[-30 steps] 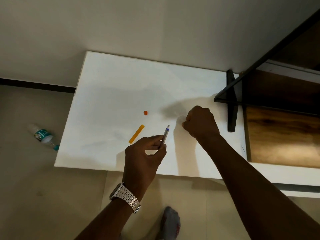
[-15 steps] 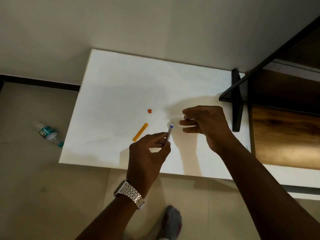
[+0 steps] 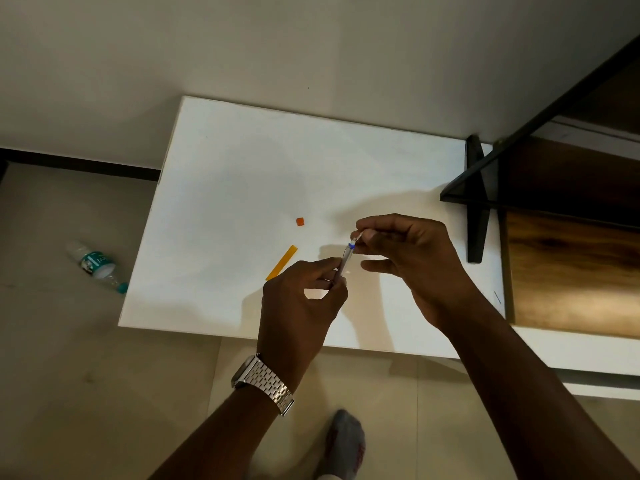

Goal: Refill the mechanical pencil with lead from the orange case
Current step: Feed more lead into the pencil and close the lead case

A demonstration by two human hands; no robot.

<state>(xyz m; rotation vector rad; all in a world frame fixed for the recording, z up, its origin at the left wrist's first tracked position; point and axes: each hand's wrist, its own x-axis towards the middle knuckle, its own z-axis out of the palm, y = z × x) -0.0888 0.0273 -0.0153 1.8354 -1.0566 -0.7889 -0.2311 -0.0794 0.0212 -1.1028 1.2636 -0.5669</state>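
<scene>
Over the white table [image 3: 242,168], my left hand [image 3: 298,306] grips the lower part of the slim mechanical pencil [image 3: 346,258], which is tilted up and to the right. My right hand [image 3: 412,261] pinches a small white piece [image 3: 358,236] between thumb and forefinger, right at the pencil's top end just above its blue band. I cannot tell whether the piece touches the pencil. The flat orange lead case [image 3: 282,262] lies on the table just left of my left hand. Its small orange cap [image 3: 300,221] lies apart, a little farther back.
A dark wooden shelf unit [image 3: 571,271] with a black frame leg [image 3: 478,209] stands on the table's right side. A plastic water bottle [image 3: 95,265] lies on the floor to the left. A socked foot [image 3: 343,441] shows below the table's near edge.
My right hand opened from a fist on the table, lifted, and came left with the small white piece to the pencil's top end. My left hand kept hold of the pencil.
</scene>
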